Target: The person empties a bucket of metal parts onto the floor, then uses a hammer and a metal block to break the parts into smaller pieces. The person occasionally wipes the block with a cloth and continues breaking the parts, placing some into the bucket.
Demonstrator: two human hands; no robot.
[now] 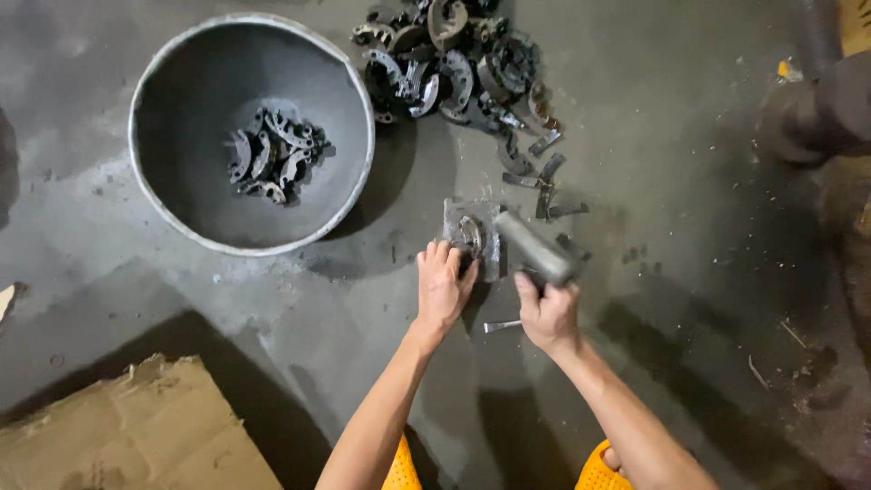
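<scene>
My left hand rests on a curved metal piece lying on a small square steel block on the concrete floor. My right hand grips a heavy metal hammer, its head tilted over the block's right side. A small chisel-like metal bar lies on the floor between my wrists. Beyond the block sits a pile of curved metal pieces.
A large round metal basin at the upper left holds several curved pieces. A cardboard sheet lies at the lower left. A dark pipe stands at the upper right. Loose strips lie near the pile.
</scene>
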